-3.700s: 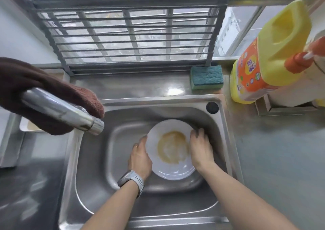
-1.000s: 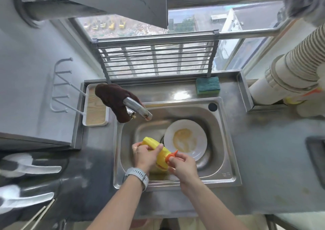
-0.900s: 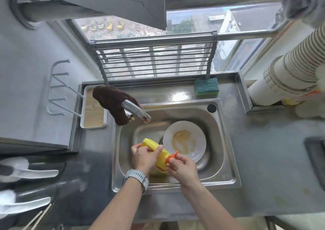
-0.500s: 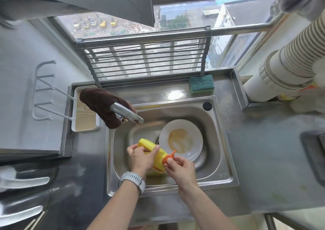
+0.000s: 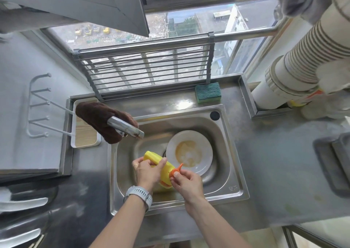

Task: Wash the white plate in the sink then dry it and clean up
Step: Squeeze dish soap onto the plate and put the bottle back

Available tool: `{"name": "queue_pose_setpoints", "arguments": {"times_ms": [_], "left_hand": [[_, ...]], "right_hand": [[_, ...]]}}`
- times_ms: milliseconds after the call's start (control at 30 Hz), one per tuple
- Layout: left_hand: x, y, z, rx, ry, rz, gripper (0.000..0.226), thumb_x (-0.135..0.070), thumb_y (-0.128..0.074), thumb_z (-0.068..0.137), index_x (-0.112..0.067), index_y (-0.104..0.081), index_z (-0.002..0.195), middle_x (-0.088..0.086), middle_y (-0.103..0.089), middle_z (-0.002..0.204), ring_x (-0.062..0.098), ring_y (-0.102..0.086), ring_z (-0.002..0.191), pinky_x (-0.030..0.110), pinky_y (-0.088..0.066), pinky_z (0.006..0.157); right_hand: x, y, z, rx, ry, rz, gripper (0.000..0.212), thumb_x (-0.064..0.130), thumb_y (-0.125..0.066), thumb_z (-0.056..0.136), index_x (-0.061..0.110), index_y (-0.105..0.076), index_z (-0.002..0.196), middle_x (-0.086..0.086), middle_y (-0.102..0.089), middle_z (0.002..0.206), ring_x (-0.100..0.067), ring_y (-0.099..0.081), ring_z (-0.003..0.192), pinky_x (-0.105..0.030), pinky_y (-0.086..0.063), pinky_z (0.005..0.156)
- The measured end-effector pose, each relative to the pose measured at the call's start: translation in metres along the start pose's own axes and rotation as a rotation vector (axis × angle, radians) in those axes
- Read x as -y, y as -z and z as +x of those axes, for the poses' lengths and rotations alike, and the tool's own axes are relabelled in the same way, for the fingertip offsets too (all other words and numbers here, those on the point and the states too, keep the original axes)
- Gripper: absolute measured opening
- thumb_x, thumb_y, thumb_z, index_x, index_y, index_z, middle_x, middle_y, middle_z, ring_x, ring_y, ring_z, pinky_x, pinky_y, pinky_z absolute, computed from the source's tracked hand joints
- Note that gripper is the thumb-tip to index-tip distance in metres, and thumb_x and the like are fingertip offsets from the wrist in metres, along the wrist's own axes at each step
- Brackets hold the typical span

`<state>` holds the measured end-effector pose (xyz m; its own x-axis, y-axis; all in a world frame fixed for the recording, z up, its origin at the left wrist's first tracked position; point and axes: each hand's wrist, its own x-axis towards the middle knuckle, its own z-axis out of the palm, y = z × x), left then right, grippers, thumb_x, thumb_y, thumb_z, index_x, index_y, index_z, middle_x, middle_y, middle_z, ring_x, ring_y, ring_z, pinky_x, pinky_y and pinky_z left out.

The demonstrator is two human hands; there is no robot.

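Observation:
The white plate [image 5: 197,143] lies in the steel sink [image 5: 227,183], with a brown-orange stain in its middle. Over the sink's front left I hold a yellow detergent bottle [image 5: 166,169]. My left hand [image 5: 148,170] grips its body and handle. My right hand [image 5: 186,181] pinches the orange cap [image 5: 175,172], whose spout points toward the plate. The bottle's lower part is hidden behind my hands.
A chrome faucet [image 5: 126,127] reaches over the sink's left corner, with a brown cloth [image 5: 98,119] draped on it. A green sponge [image 5: 208,92] sits behind the sink below a metal rack [image 5: 144,73]. A small tray [image 5: 86,139] stands at left, a ribbed duct [image 5: 303,62] at right.
Earlier both hands rested on the plate in the sink. Now they hold the detergent bottle above the sink. Over the last second the hands and bottle have hardly shifted.

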<state>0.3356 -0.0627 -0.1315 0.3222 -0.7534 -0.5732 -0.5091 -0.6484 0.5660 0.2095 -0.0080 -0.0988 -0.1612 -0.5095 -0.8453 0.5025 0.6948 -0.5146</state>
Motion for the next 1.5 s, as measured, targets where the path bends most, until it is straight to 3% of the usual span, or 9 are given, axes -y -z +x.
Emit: {"name": "queue_pose_setpoints", "arguments": {"times_ms": [200, 400, 533, 700, 833, 933, 1100, 1333, 1500], "left_hand": [[0.011, 0.010, -0.018, -0.037, -0.017, -0.007, 0.041, -0.041, -0.081, 0.086, -0.001, -0.075, 0.091, 0.016, -0.042, 0.147, 0.024, -0.049, 0.135, 0.027, -0.036, 0.116], [0.017, 0.033, -0.054, -0.101, -0.023, -0.075, 0.043, -0.049, -0.080, 0.085, -0.007, -0.073, 0.087, 0.000, -0.038, 0.140, 0.024, -0.060, 0.118, 0.038, -0.049, 0.108], [-0.005, 0.058, -0.088, -0.108, -0.096, -0.096, 0.037, -0.051, -0.080, 0.084, -0.014, -0.074, 0.082, -0.005, -0.041, 0.135, 0.021, -0.058, 0.121, 0.042, -0.049, 0.108], [-0.063, 0.071, -0.130, -0.099, -0.241, -0.097, 0.036, -0.053, -0.082, 0.080, -0.018, -0.074, 0.081, -0.004, -0.044, 0.138, 0.012, -0.048, 0.132, 0.034, -0.043, 0.107], [-0.123, 0.046, -0.154, -0.017, -0.371, -0.113, 0.032, -0.055, -0.079, 0.082, -0.024, -0.073, 0.082, 0.002, -0.050, 0.138, 0.001, -0.041, 0.125, 0.030, -0.040, 0.110], [-0.171, 0.005, -0.174, 0.098, -0.439, -0.121, 0.034, -0.053, -0.077, 0.085, -0.020, -0.074, 0.092, 0.003, -0.047, 0.139, -0.021, -0.037, 0.108, 0.015, -0.038, 0.094], [-0.235, -0.081, -0.203, 0.264, -0.330, -0.256, 0.033, -0.043, -0.074, 0.093, -0.012, -0.072, 0.104, -0.003, -0.025, 0.145, 0.012, -0.047, 0.123, 0.020, -0.042, 0.097], [-0.275, -0.184, -0.227, 0.355, -0.279, -0.282, 0.011, -0.029, -0.063, 0.099, -0.031, -0.070, 0.107, -0.008, -0.016, 0.145, 0.024, -0.056, 0.123, 0.037, -0.050, 0.111], [-0.284, -0.219, -0.242, 0.438, -0.412, -0.223, 0.027, -0.015, -0.056, 0.102, -0.037, -0.068, 0.114, -0.005, -0.017, 0.153, 0.027, -0.050, 0.137, 0.034, -0.045, 0.116]], "right_hand": [[-0.004, 0.004, -0.017, 0.091, -0.010, -0.093, 0.009, 0.006, -0.068, 0.089, 0.010, -0.072, 0.096, -0.012, -0.074, 0.102, -0.020, -0.070, 0.096, -0.039, -0.057, 0.095], [0.002, 0.011, -0.049, 0.165, 0.027, -0.275, 0.026, 0.022, -0.078, 0.074, 0.017, -0.074, 0.099, -0.009, -0.073, 0.108, -0.027, -0.071, 0.099, -0.044, -0.056, 0.095], [0.035, 0.023, -0.092, 0.281, 0.069, -0.379, 0.041, 0.032, -0.076, 0.065, 0.021, -0.072, 0.103, -0.002, -0.074, 0.091, -0.015, -0.069, 0.081, -0.025, -0.053, 0.078], [0.085, 0.052, -0.142, 0.365, 0.177, -0.384, 0.033, 0.024, -0.084, 0.075, 0.022, -0.070, 0.106, -0.009, -0.077, 0.081, -0.012, -0.068, 0.080, -0.027, -0.046, 0.085], [0.129, 0.090, -0.169, 0.299, 0.293, -0.362, 0.030, 0.019, -0.081, 0.081, 0.025, -0.069, 0.109, -0.003, -0.078, 0.087, -0.012, -0.072, 0.087, -0.025, -0.047, 0.086], [0.163, 0.130, -0.174, 0.166, 0.398, -0.311, 0.038, 0.016, -0.084, 0.075, 0.020, -0.068, 0.109, -0.005, -0.079, 0.092, -0.015, -0.073, 0.089, -0.027, -0.050, 0.086], [0.215, 0.205, -0.134, -0.045, 0.512, -0.325, 0.025, 0.010, -0.078, 0.082, 0.017, -0.071, 0.106, -0.003, -0.076, 0.103, -0.018, -0.071, 0.094, -0.035, -0.055, 0.090], [0.308, 0.286, -0.081, -0.180, 0.512, -0.355, 0.017, -0.002, -0.061, 0.085, 0.004, -0.069, 0.100, -0.009, -0.067, 0.084, -0.008, -0.061, 0.064, -0.027, -0.048, 0.073], [0.334, 0.322, -0.055, -0.300, 0.506, -0.334, 0.027, -0.006, -0.055, 0.083, -0.007, -0.065, 0.109, -0.016, -0.061, 0.090, -0.022, -0.054, 0.076, -0.030, -0.045, 0.064]]}}
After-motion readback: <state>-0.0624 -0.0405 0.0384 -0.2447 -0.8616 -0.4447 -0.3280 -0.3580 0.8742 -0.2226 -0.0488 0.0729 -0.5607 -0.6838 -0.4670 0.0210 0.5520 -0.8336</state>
